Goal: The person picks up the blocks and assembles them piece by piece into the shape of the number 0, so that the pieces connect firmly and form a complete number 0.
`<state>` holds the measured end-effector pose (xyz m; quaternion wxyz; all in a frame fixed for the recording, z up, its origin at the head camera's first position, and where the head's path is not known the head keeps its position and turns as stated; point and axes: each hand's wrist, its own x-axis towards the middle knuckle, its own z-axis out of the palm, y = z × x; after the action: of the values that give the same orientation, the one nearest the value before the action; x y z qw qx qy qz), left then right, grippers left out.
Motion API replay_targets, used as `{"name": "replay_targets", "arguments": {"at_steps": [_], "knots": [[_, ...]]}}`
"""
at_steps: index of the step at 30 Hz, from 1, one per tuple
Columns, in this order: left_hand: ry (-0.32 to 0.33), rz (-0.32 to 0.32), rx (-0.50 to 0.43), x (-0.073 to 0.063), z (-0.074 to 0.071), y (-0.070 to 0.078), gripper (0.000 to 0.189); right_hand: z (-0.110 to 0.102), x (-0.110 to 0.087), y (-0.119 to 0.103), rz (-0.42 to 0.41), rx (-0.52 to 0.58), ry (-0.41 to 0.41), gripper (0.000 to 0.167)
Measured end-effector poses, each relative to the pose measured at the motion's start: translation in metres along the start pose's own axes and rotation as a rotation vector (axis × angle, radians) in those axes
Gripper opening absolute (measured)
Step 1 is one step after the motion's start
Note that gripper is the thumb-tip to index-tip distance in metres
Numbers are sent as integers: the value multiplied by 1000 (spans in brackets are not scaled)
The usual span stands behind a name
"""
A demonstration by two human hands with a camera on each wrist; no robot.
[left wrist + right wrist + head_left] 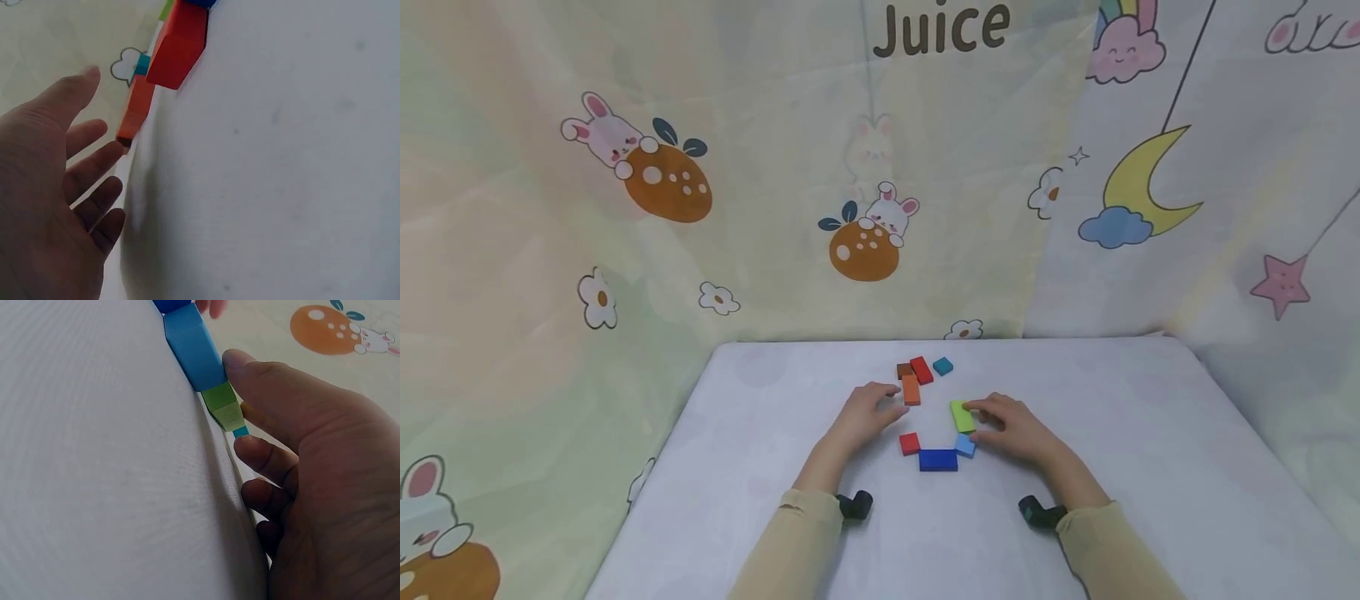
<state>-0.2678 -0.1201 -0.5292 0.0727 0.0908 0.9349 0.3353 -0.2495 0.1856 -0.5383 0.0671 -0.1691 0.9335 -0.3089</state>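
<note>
My left hand [867,417] is beside the orange block [911,390], fingers loosely spread and holding nothing. In the left wrist view its thumb and fingers [94,169] are apart, with the small red block [180,47] above. My right hand [1017,429] is at the lime green block [962,417], its index fingertip over that block's right edge. The thumb tip lies close to the light blue block [966,447], and in the right wrist view it overlaps the edge of that light blue block [195,347]. A dark blue block [937,461] lies between the light blue and small red blocks.
Behind the orange block lie a brown block [904,371], a longer red block [922,370] and a teal block [943,366]. The white-covered table [760,433] ends at a printed curtain [775,208]. A black wrist camera [1039,512] is on the right wrist.
</note>
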Motion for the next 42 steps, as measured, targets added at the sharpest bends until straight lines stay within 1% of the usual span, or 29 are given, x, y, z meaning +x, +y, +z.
{"name": "replay_targets", "arguments": {"at_steps": [3, 5, 8, 11, 15, 21, 30, 38, 42], "knots": [[-27, -12, 8, 14, 0, 2, 65, 0, -1, 2, 5, 0, 0, 56], [-38, -8, 21, 21, -1, 4, 67, 0, -2, 3, 8, -1, 4, 56], [-45, 5, 30, 27, -3, 7, 66, 0, -2, 3, 0, 0, 7, 55], [-49, 5, 64, 32, -3, 9, 65, 0, -1, 3, -9, 0, 8, 55], [-48, -8, 105, 35, -2, 11, 68, 0, 0, 2, -16, -11, 8, 55], [-38, -6, 161, 36, 1, 10, 70, -1, 0, 2, -18, -20, 7, 55], [3, 17, 149, 34, 5, 7, 67, 0, 1, 2, 0, -12, 5, 54], [-4, 21, 172, 36, 4, 7, 70, 1, 1, 4, -3, -21, -2, 55], [-11, 18, 190, 38, 3, 9, 71, 0, 0, 3, -5, -8, 1, 55]]}}
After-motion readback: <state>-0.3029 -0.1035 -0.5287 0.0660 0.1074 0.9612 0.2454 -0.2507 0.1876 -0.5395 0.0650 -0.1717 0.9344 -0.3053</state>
